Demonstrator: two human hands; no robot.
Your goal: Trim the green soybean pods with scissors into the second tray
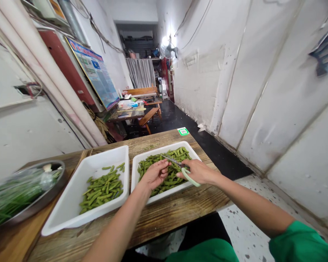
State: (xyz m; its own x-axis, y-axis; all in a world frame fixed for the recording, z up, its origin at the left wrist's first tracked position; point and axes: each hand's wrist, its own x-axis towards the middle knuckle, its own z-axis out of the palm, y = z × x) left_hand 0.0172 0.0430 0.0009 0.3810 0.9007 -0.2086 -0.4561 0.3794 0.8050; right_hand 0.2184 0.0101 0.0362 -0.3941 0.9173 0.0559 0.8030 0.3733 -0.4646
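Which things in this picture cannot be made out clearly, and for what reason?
All in the head view:
Metal bowl: cut off by the left edge.
Right tray: floor largely hidden under green pods.
Left hand: whether it pinches a pod is too small to tell.
Blue poster: lettering too small and blurred.

from afar i see a scuffed white wall (202, 83) beside dark floor (218, 151), a grey curtain (140, 72), a bright light (166, 40).
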